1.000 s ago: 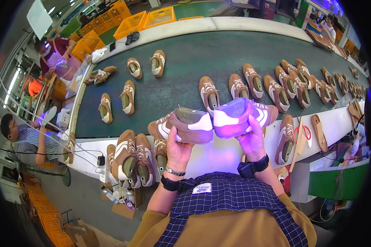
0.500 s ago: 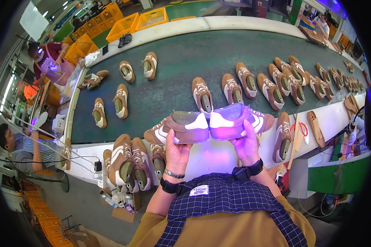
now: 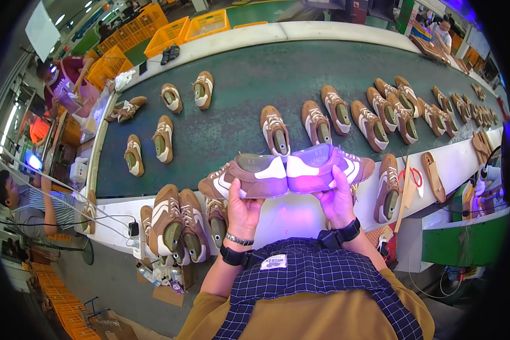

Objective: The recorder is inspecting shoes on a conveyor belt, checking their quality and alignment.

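Note:
Two brown-and-white sneakers are held up heel to heel over the white ledge, their toes pointing outward. My left hand point(image 3: 242, 208) grips the left sneaker point(image 3: 245, 177) from below, thumb on its side. In the same way, my right hand point(image 3: 339, 198) holds the right sneaker point(image 3: 330, 169), which is lit violet. Olive shoe lasts fill both openings. Just beyond them, a similar sneaker point(image 3: 273, 129) rests on the green conveyor belt point(image 3: 221, 136). Several more sneakers point(image 3: 167, 220) crowd the ledge by my left forearm.
Several sneakers stand along the belt, densest at the right. On the ledge at right lie a single sneaker point(image 3: 387, 190), red-handled scissors point(image 3: 417, 178) and a tan sole point(image 3: 434, 178). A seated person point(image 3: 25, 201) works at left; yellow crates point(image 3: 207, 25) stand beyond the belt.
The held sneakers stay nearly still, heels together. The sneakers on the belt have shifted slightly left. At left, the seated person's raised hand has moved, and a bright light now shows there.

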Available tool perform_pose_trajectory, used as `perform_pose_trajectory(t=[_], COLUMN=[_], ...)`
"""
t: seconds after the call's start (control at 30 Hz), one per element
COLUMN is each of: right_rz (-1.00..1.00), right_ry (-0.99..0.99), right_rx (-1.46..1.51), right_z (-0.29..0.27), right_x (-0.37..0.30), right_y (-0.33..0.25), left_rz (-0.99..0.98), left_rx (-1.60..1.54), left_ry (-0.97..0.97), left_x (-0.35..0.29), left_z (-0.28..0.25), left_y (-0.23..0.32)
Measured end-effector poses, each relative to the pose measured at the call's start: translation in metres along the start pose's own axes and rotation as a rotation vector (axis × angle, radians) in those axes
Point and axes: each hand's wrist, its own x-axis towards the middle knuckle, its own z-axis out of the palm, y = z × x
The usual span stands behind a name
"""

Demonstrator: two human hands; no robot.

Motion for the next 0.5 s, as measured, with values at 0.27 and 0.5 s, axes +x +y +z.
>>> perform_pose_trajectory(t=[0.27,0.5], right_rz=[-0.06,-0.066], right_ry=[-0.023,0.003], right_rx=[-0.075,-0.152], right_z=[0.0009,0.0066], right_x=[-0.0026,-0.0071], right_y=[-0.0008,-0.0059], left_rz=[0.043,0.071], left_rx=[0.098,0.19], left_ry=[-0.028,-0.05], left_x=[-0.0048,-0.008], left_z=[-0.0014,-0.0028], left_y=[0.0033,0.0053])
